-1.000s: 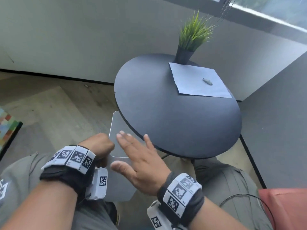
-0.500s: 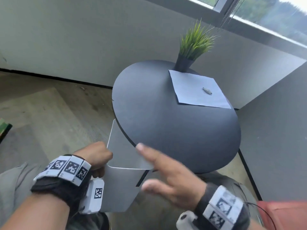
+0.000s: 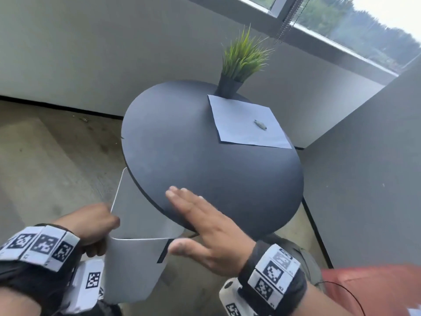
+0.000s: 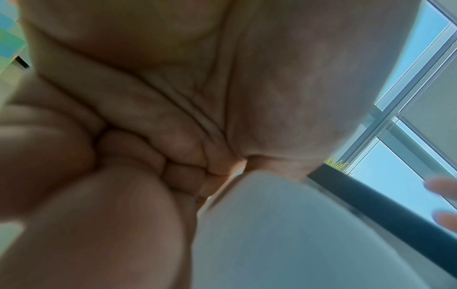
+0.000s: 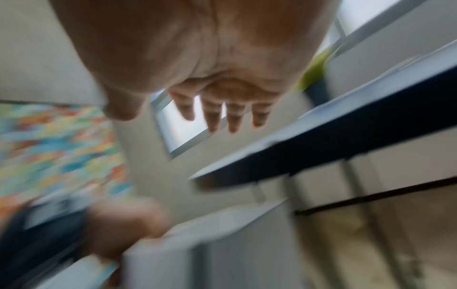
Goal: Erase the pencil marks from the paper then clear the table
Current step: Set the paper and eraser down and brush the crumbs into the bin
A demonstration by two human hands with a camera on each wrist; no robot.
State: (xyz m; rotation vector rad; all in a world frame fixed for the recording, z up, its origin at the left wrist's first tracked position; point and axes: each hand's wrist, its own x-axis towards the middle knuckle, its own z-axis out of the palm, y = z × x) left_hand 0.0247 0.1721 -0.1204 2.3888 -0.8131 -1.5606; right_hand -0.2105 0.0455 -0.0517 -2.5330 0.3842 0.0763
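Note:
A white sheet of paper (image 3: 243,124) lies at the far right of the round dark table (image 3: 205,167), with a small grey lump (image 3: 260,124) on it. My left hand (image 3: 91,222) grips a second, bent white sheet (image 3: 134,258) held below the table's near-left rim. The left wrist view shows those fingers (image 4: 123,146) curled against this sheet (image 4: 284,224). Fingers straight, my right hand (image 3: 205,224) lies flat over the table's near edge and holds nothing. Its spread fingers (image 5: 222,113) show in the blurred right wrist view.
A green plant in a black pot (image 3: 243,58) stands at the table's far edge behind the paper. A grey partition (image 3: 364,179) stands close on the right, an orange-red cushion (image 3: 376,288) at lower right. Wooden floor (image 3: 45,156) lies to the left.
My right hand has moved from above the held sheet forward and right onto the table's near edge. The left hand still holds the sheet, which has risen toward the rim.

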